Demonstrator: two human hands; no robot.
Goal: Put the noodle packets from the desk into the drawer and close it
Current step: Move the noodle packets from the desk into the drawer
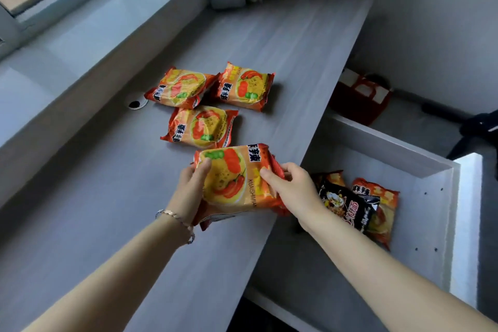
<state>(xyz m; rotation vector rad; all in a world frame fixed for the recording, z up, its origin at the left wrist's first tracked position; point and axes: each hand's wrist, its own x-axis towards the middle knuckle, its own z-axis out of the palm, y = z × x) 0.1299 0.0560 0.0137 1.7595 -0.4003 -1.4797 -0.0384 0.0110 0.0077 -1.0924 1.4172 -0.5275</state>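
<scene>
Both hands, left (192,186) and right (292,187), grip one orange packet (231,183) by its sides at the desk (107,210) edge, long axis pointing away, with the open drawer (420,167) just right, nearer the right hand, and three packets (200,127) lying beyond.

We see glossy, crinkled plastic on the noodle packets (233,186), a matt grey wood-grain worktop (80,224), smooth matt white drawer (431,213) panels (laminate, by their look), and a shiny metal bracelet (175,219).
</scene>
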